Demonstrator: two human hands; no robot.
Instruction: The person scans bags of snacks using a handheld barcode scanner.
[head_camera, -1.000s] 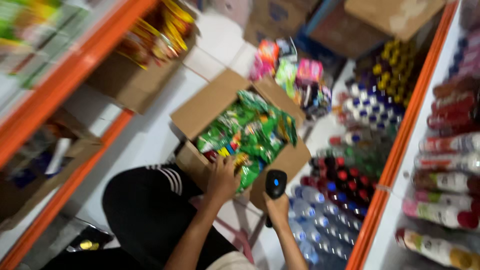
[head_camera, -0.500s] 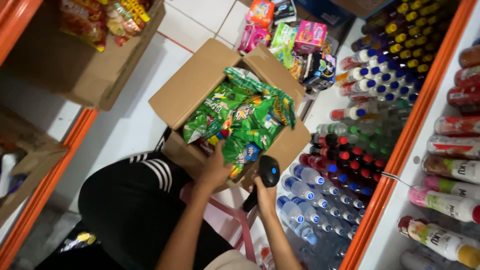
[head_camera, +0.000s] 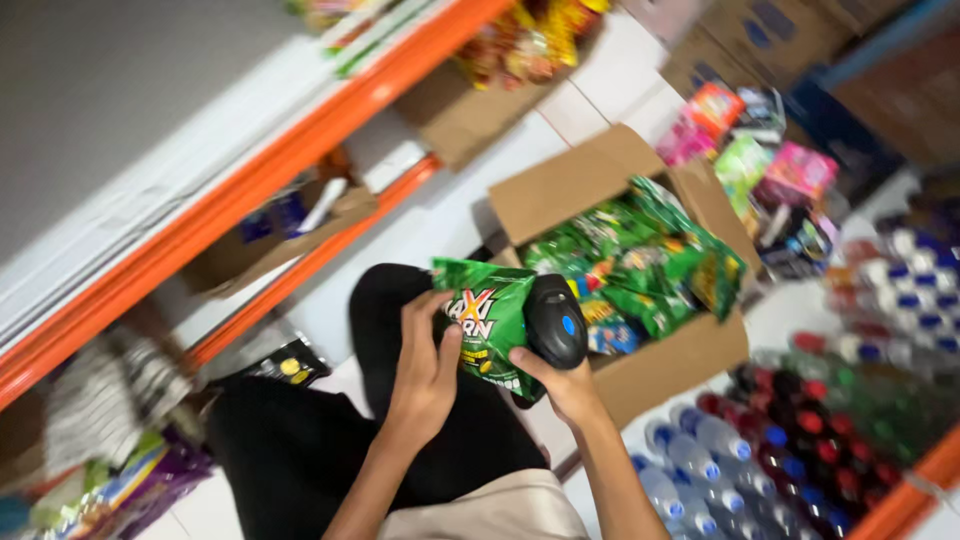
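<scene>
Now lifted clear of the open brown cardboard box of green snack packets, where half a second ago the left hand was still reaching in: a glossy green foil snack bag, pinched along its left edge in a closed left grip, held over the lap. Right hand wrapped firmly round a black handheld barcode scanner, touching the bag's right edge. Packet apparently up for scanning. Blurred bottled drinks crowding the floor at right.
</scene>
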